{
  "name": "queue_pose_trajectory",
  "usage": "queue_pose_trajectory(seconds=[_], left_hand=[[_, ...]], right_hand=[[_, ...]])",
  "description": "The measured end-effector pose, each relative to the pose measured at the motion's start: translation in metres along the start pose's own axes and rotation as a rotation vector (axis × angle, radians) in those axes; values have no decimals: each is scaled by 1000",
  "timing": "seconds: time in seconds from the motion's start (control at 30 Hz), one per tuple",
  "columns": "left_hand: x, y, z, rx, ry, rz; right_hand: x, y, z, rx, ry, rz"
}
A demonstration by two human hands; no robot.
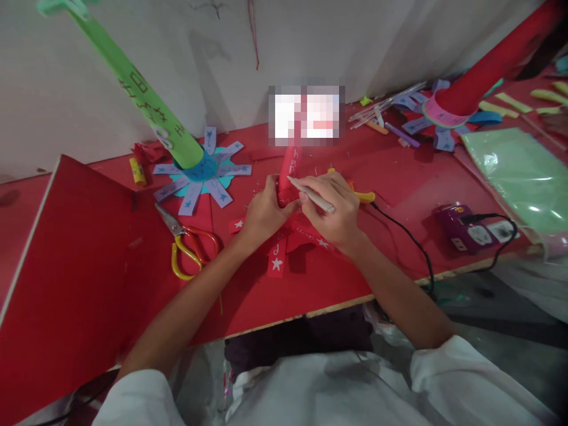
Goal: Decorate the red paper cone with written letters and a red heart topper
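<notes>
We sit at a red table (248,302) against a pale wall (168,53). Our left hand's (265,216) fingers wrap the base of an upright red paper cone (290,168) near the table's middle; our right hand's (335,207) fingers pinch a pale pen (317,194), tip at the cone. Left lie scissors (184,239) and a lettered green cone (151,106); right, a purple box (470,228) with a black cable (406,239).

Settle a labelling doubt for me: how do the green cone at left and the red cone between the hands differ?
The green cone leans untouched; the left hand steadies the red cone while the right hand holds a pen to it. Green has dark lettering, red has white. Green's base strips are pale purple with blue stars; red's are red with white stars. Both have writing and starred strips.
</notes>
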State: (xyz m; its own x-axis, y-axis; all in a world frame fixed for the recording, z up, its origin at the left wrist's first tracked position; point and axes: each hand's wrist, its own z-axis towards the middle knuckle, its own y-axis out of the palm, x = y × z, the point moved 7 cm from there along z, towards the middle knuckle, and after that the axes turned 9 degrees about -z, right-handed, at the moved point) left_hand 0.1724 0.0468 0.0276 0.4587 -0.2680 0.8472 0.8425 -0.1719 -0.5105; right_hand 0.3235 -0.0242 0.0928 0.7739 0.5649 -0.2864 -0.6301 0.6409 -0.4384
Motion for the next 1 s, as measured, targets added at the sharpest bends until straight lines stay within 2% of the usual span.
queue_pose_trajectory(seconds=[0.67,1.0], left_hand=[[3,1,0,-25,-21,35],[4,1,-1,-21,23,13]], right_hand=[[3,3,-2,-30,24,29],[4,5,-5,-53,39,14]])
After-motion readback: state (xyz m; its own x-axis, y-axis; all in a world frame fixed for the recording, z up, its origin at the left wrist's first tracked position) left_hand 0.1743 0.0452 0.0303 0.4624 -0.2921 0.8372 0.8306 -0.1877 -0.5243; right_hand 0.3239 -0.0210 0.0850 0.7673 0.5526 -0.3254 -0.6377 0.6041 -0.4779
